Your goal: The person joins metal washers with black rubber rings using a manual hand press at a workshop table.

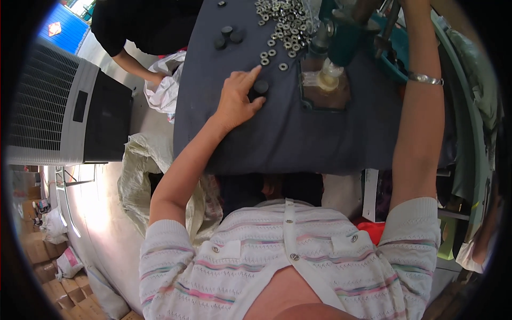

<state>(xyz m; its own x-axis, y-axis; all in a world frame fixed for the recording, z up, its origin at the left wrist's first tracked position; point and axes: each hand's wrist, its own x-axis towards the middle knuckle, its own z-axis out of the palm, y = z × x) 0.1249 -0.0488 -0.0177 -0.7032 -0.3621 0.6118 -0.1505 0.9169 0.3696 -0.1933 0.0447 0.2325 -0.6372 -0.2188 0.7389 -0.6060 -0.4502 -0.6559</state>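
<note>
My left hand point(236, 101) is low over the grey cloth, thumb and forefinger apart around a small black round piece point(261, 87). The thumb is at the near edge of the piece, while the forefinger points past its far side toward several metal rings point(288, 32) with dark centres. A dark green hand press point(341, 45) stands to the right, a pale round part under its ram and a flat base point(324, 88) below. My right arm reaches up past the press to the top edge, where my right hand point(415, 3) is mostly cut off and its fingers are hidden.
More black round pieces point(226, 36) lie at the far left of the cloth-covered table point(298, 144). Behind the press sits a teal tray point(392, 64). Across the left edge, another person's hand point(156, 78) touches a white bag point(166, 88). A woven sack point(136, 181) and an air cooler point(69, 101) stand left.
</note>
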